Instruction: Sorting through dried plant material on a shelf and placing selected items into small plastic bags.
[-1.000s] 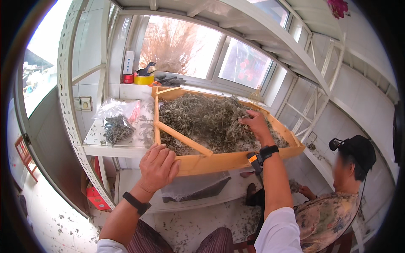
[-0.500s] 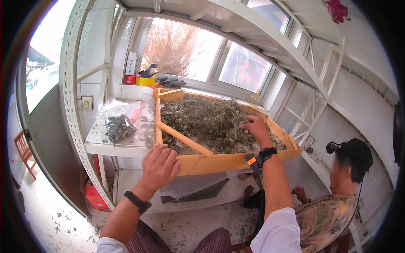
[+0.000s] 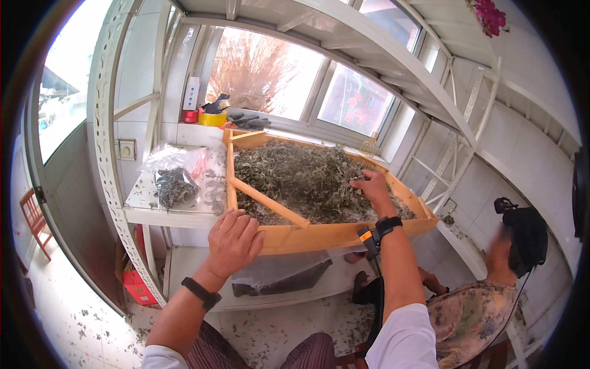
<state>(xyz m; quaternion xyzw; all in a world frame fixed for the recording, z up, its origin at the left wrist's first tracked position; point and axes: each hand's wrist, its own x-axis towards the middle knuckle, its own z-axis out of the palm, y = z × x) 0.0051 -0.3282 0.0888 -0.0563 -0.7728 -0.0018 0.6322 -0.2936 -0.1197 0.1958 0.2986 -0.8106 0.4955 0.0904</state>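
Observation:
A wooden-framed tray point(image 3: 319, 240) rests on a white shelf by the window, heaped with grey-green dried leaves point(image 3: 289, 172). Its front left corner is gripped by my left hand point(image 3: 233, 243), fingers curled over the rim. My right hand point(image 3: 375, 187) reaches over the front edge to the right side of the heap. Its thumb and fingers are pinched together on some dried leaves; how much they hold is partly hidden. A loose-looking wooden slat point(image 3: 270, 203) slants across the tray's left front part.
Left of the tray lies a clear plastic bag point(image 3: 175, 184) of dried leaves. Yellow tape point(image 3: 212, 119) and dark gloves point(image 3: 249, 121) sit on the sill. A white metal post point(image 3: 104, 154) stands left. Close on my right sits another person point(image 3: 473, 317) in a dark cap.
My right hand has barely shifted, its fingers now drawn closer together at the leaves. The left hand keeps its place on the corner. The person at right has turned and lowered their head.

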